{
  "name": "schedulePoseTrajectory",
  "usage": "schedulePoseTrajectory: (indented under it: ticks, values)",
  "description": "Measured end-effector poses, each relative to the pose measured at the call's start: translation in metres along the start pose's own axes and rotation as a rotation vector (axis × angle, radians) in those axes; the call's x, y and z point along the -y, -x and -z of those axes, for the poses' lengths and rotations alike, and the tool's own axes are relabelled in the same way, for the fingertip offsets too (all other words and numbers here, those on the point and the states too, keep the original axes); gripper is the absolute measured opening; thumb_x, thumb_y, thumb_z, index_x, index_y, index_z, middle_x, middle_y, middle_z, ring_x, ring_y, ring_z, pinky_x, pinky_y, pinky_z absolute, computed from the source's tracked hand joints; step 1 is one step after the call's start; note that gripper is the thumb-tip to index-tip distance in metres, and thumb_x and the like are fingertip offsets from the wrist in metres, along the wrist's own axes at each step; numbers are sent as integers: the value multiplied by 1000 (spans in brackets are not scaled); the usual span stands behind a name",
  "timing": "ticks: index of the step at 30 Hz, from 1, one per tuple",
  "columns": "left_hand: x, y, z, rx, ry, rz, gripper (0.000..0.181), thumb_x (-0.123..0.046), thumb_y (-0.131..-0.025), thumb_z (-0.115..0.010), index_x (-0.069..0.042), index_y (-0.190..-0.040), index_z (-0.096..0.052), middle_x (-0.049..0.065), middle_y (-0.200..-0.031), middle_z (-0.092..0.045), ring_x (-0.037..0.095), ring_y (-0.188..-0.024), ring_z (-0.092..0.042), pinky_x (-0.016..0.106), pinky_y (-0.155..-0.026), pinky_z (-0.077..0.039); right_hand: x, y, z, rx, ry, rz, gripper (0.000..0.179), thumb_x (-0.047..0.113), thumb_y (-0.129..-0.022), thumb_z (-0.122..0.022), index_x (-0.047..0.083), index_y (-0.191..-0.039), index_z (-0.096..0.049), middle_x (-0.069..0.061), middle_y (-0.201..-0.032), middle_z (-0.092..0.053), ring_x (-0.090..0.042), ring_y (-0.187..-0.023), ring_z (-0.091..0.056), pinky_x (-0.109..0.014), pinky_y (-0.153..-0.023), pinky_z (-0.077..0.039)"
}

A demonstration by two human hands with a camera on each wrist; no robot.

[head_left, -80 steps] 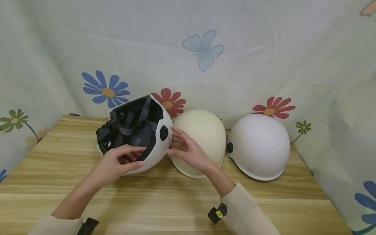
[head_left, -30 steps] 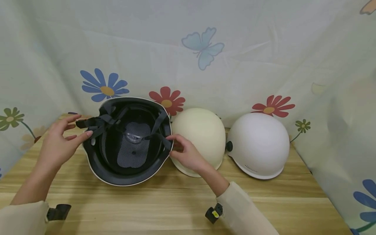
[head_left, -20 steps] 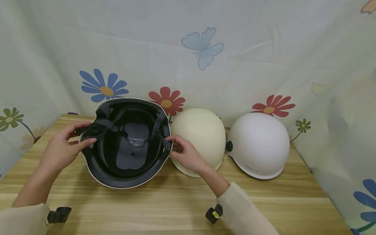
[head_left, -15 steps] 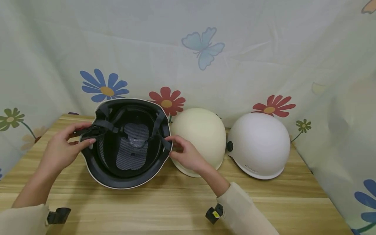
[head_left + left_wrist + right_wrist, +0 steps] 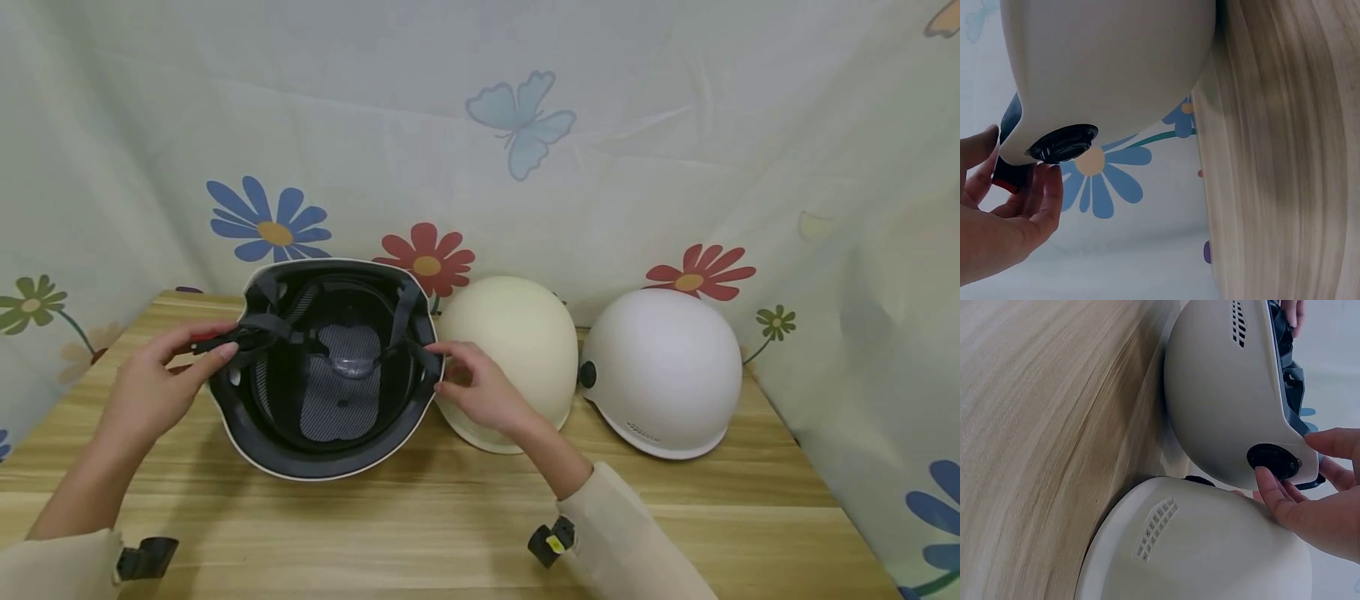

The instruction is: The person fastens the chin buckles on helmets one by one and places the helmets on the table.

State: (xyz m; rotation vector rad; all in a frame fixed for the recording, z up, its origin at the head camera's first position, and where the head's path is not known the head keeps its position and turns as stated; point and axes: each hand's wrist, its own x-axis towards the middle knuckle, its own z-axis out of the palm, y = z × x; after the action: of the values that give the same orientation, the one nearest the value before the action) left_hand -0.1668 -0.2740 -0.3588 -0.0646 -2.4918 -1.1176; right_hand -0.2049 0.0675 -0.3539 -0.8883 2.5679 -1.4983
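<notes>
A white helmet (image 5: 341, 408) lies upside down at the left of the table, its black padded inside facing up and toward me. My left hand (image 5: 150, 387) grips its left side, thumb at the rim, with a black strap buckle (image 5: 1010, 178) by the fingers. On the opposite side, my right hand (image 5: 487, 387) pinches the rim. The right wrist view shows a fingertip at the round black knob (image 5: 1272, 461) on the shell. Black chin straps (image 5: 281, 325) hang across the opening. A cream helmet (image 5: 517, 358) stands dome up, close to my right hand.
Another white helmet (image 5: 667, 358) stands dome up at the right, beside the cream one. The wooden table (image 5: 360, 533) ends at the back against a hanging cloth (image 5: 637, 100) printed with flowers and a butterfly.
From leaning with its opening to the left, the white helmet has turned until its opening faces up and toward me. My left hand has moved from its front rim to its left side.
</notes>
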Motion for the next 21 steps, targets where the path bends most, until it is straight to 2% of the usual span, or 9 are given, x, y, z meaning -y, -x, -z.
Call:
schedulePoseTrajectory:
  ticks: [3,6,9,12,18,21]
  values:
    - [-2,1,3,-11,-3,42,42,-35,-91,-54,-9,-124,-56,-4,-111,-53,0,-99,-42,10,-75,-42,-2,0,1,8,15,14,41,-5,-83,-60,1,-123,-53,-16,-113,-49,-25,-88,-56,-27,-81,-45]
    - [-4,1,5,-48,14,30,40,-32,-90,-57,-5,-120,-58,-17,-101,-49,-8,-90,-39,2,-68,-36,-2,0,3,17,17,12,41,-5,-83,-60,1,-123,-52,-17,-114,-49,-27,-91,-56,-29,-82,-45]
    - [-6,0,8,-68,17,24,40,-31,-89,-60,-3,-118,-58,-19,-100,-49,-12,-87,-41,0,-67,-36,-1,0,4,20,13,14,41,-5,-83,-60,0,-123,-52,-17,-114,-49,-28,-92,-57,-32,-83,-46]
    - [-7,-1,11,-70,7,13,38,-28,-88,-60,-2,-116,-58,-12,-101,-51,-17,-80,-42,1,-63,-37,-1,0,4,23,7,16,41,-5,-83,-60,0,-124,-52,-17,-115,-49,-28,-92,-57,-32,-83,-47]
    - [-12,0,15,-44,-53,7,35,-26,-89,-59,-2,-116,-57,17,-109,-54,-17,-75,-38,4,-57,-37,-1,-1,4,29,-5,24,41,-5,-83,-60,0,-123,-52,-17,-117,-49,-29,-94,-57,-32,-84,-47]
    - [-14,-1,17,-33,-77,-28,33,-24,-89,-60,-3,-114,-60,17,-109,-55,-16,-73,-39,9,-53,-38,-2,-1,5,27,-10,16,40,-5,-84,-60,0,-123,-52,-17,-117,-49,-29,-94,-57,-33,-85,-46]
